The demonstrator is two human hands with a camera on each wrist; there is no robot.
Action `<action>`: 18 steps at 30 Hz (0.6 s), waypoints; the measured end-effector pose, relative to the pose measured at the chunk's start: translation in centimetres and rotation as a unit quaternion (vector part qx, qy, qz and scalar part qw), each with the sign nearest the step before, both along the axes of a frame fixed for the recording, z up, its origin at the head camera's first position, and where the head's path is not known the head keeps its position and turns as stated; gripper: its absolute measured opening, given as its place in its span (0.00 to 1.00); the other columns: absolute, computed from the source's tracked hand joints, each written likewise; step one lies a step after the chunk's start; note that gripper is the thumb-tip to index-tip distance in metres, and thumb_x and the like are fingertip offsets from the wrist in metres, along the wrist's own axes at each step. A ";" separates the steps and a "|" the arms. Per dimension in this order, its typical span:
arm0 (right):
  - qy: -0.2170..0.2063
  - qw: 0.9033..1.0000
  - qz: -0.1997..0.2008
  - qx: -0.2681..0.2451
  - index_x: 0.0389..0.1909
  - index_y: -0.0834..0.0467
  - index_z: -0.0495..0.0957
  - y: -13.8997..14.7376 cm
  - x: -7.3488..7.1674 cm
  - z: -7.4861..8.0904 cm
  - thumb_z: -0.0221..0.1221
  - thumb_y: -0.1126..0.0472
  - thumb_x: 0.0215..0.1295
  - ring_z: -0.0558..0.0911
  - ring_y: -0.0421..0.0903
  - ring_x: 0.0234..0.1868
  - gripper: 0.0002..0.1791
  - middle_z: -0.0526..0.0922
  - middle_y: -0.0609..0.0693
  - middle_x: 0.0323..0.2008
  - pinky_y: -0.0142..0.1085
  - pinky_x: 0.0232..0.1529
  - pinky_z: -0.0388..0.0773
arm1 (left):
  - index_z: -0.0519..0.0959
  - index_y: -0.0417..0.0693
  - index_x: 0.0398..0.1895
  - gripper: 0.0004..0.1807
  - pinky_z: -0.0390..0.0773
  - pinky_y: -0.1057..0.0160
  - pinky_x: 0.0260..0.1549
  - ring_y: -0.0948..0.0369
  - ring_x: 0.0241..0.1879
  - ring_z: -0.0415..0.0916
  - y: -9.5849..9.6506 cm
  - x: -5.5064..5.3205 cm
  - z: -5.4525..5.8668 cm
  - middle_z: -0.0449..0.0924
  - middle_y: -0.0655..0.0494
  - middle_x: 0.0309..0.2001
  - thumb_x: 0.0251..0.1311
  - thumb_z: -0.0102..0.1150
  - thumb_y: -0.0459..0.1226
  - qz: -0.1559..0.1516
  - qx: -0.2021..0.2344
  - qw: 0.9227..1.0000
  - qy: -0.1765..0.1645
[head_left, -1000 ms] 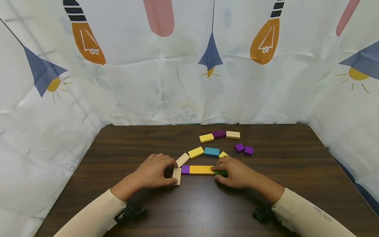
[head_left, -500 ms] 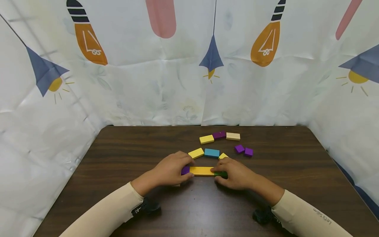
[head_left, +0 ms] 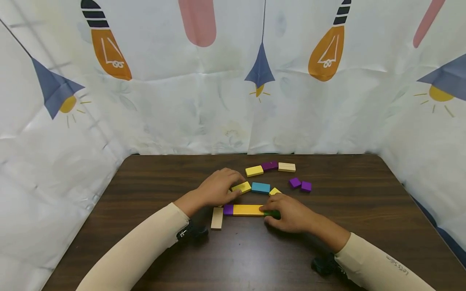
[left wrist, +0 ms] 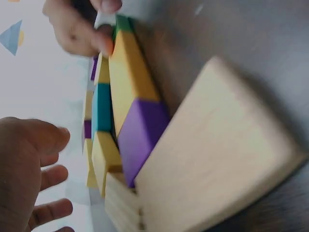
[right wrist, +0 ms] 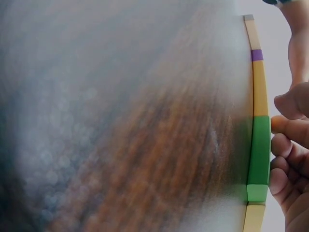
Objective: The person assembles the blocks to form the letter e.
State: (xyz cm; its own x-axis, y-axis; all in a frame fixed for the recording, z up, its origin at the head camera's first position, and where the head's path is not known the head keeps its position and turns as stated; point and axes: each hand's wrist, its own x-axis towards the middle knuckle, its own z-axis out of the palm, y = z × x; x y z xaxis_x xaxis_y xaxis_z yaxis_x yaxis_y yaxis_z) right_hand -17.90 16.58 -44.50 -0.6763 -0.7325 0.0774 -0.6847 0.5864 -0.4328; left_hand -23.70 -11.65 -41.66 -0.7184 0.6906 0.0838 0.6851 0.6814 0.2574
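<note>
My left hand (head_left: pixel 218 188) reaches over the far-left yellow block (head_left: pixel 241 187), fingers loosely spread on either side of it. In the left wrist view its fingers are apart with nothing between them. My right hand (head_left: pixel 291 212) stays at the right end of a straight row: a purple block (head_left: pixel 228 210), a long orange-yellow block (head_left: pixel 247 210) and a green block (right wrist: pixel 260 150). Its fingertips rest at the green block and the adjoining orange-yellow end. A plain wooden block (head_left: pixel 217 218) stands at the row's left end. Another wooden block (left wrist: pixel 121 200) is mostly hidden under my left hand in the head view.
Behind the row lie a blue block (head_left: pixel 260 188) and a partly covered yellow block (head_left: pixel 274 191). Farther back are a yellow (head_left: pixel 254 171), a dark purple (head_left: pixel 270 165) and a wooden block (head_left: pixel 287 167). Two small purple blocks (head_left: pixel 300 184) lie right. A printed cloth (head_left: pixel 218 113) hangs behind the table.
My left hand has left the wooden block at the row's left end, passed by the purple block, and moved up and right to the yellow block. My right hand has stayed in place.
</note>
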 end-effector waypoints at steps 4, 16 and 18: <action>0.007 1.000 0.005 -0.005 0.57 0.53 0.85 0.1 0.0 -0.1 0.64 0.55 0.70 0.77 0.38 0.47 0.17 0.82 0.42 0.46 0.42 0.50 0.78 | 0.80 0.50 0.61 0.21 0.69 0.45 0.62 0.50 0.65 0.70 0.7 -1.7 0.0 0.79 0.55 0.61 0.70 0.62 0.47 -0.009 -0.005 1.000 0.005; 0.001 1.000 0.010 -0.006 0.58 0.53 0.85 0.2 -0.2 -0.3 0.63 0.55 0.71 0.77 0.39 0.47 0.17 0.81 0.42 0.47 0.42 0.50 0.78 | 0.77 0.52 0.66 0.24 0.66 0.47 0.66 0.50 0.70 0.65 2.2 -4.4 -0.2 0.74 0.55 0.68 0.72 0.59 0.50 -0.009 -0.038 0.998 -0.041; 0.002 1.000 0.011 -0.006 0.58 0.53 0.85 0.2 -0.2 -0.3 0.63 0.56 0.71 0.77 0.39 0.47 0.17 0.81 0.42 0.47 0.42 0.50 0.78 | 0.77 0.52 0.67 0.24 0.65 0.47 0.67 0.49 0.70 0.64 2.3 -4.7 -0.1 0.72 0.55 0.69 0.73 0.58 0.49 -0.011 -0.043 0.998 -0.047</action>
